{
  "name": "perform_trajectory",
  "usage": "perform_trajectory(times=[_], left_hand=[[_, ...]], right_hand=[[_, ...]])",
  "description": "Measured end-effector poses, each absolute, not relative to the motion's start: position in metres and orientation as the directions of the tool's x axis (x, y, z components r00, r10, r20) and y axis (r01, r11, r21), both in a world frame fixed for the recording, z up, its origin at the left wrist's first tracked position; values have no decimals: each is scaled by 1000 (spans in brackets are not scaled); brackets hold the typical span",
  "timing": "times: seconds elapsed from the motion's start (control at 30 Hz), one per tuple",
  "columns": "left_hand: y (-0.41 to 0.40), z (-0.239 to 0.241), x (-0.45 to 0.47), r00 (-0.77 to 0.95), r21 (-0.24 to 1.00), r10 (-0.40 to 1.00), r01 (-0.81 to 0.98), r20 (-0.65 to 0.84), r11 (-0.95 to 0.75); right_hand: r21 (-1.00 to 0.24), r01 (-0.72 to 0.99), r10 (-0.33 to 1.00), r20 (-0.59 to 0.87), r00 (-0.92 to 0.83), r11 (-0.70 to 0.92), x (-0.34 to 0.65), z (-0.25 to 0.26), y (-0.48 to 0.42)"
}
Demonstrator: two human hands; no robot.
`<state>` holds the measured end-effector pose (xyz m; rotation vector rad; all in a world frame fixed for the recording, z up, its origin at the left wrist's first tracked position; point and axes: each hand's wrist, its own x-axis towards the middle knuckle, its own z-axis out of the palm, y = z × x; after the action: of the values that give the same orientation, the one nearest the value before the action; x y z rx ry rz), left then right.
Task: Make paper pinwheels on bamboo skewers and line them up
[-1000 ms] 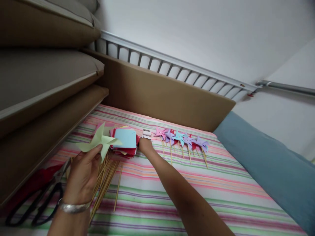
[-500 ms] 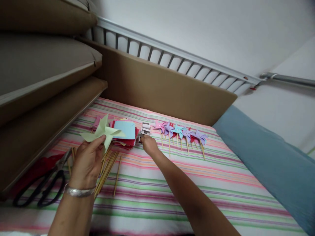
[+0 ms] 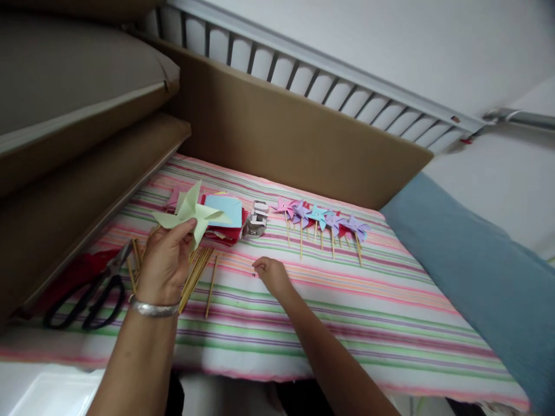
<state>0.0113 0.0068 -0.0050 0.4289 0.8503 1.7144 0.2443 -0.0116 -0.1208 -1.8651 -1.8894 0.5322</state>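
Observation:
My left hand [image 3: 167, 260] is closed on a pale green paper pinwheel head [image 3: 191, 212], held up above a bundle of wooden sticks [image 3: 196, 276]. My right hand [image 3: 271, 273] is drawn back over the striped cloth with fingers pinched on something tiny and dark that I cannot make out. Beyond it sits a small white box [image 3: 256, 219] beside a stack of coloured paper squares [image 3: 223, 216]. A row of finished pinwheels on sticks [image 3: 323, 222] lies to the right.
Black scissors [image 3: 89, 294] lie at the left by a red cloth. The striped cloth [image 3: 347, 312] covers a board with a near edge. Brown cushions [image 3: 78, 115] rise on the left, a brown panel [image 3: 295, 138] behind, a blue pillow [image 3: 477, 271] at the right.
My right hand has pulled back from the small white box toward me, fingers pinched. My left hand has kept the green pinwheel head. The view has tilted downward.

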Motion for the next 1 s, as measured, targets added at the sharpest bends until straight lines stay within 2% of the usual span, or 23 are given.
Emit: perform_trajectory(times=[0.13,0.3,0.47,0.6,0.7,0.83,1.0], left_hand=[[9,-10,7,-283,716,949,-691,-141,-100],[12,-13,11,-250,699,958,-710,-141,-82],[7,-8,22,-261,706,957,-701,-124,-100],[4,-9,36,-138,725,976,-688,-169,29],[5,-18,47,-47,749,975,-648,-219,137],[6,-29,63,-13,800,971,-569,-239,189],[6,-34,85,-14,822,957,-515,-291,243]], right_hand=[[-547,827,987,152,-50,126,254,-111,-27],[-517,811,960,195,-199,273,250,-117,-42],[-523,811,962,202,-182,263,237,-126,-26],[-616,759,972,218,-93,211,235,-125,-18],[-745,652,976,216,34,142,239,-120,-16],[-914,404,971,129,199,39,247,-111,-13],[-997,76,962,-1,271,-22,257,-89,-9]])
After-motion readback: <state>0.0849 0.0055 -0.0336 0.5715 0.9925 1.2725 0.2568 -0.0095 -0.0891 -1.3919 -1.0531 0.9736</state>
